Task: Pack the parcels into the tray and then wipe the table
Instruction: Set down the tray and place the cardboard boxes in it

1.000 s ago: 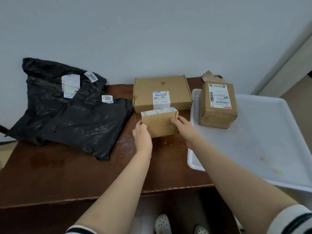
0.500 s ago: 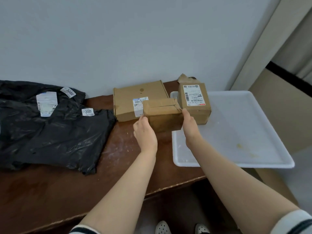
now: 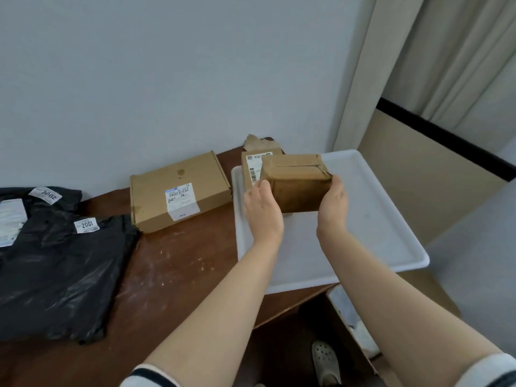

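Head view: both hands hold a small box (image 3: 297, 184) over the left part of the white tray (image 3: 377, 224). The left hand (image 3: 262, 212) grips its left end with fingers curled around the edge. The right hand (image 3: 333, 205) cups its right end, thumb up along the side. Whether the small box touches the tray floor I cannot tell. Just behind it, in the tray's far left corner, stands a labelled box (image 3: 250, 166), partly hidden. The tray sits on the right end of the brown table (image 3: 178, 263) and overhangs its edge. A flat box (image 3: 178, 191) with a white label lies on the table beside the tray, against the wall. Further left lie black bags (image 3: 55, 275) tagged 2001 and 2002. A white shoe (image 3: 325, 361) shows below the table.
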